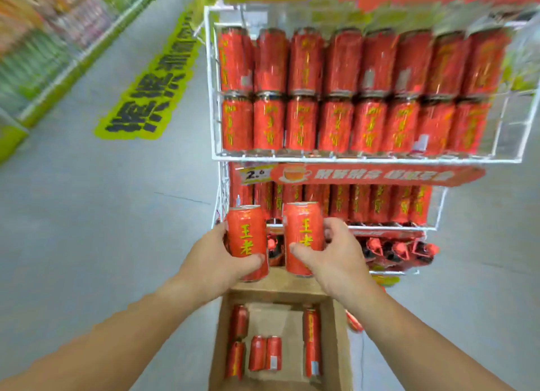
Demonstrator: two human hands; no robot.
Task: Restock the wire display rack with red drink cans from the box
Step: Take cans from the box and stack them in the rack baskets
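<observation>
A left hand [217, 257] and right hand [336, 256] each grip an upright can [247, 241] above the box [339, 341], lifted toward the rack [380, 158] for shelving.

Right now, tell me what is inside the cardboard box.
Several red cans sit along the cardboard box's left wall, middle and right wall, bare cardboard between. Its near end runs out of frame, so the full count is hidden.
</observation>
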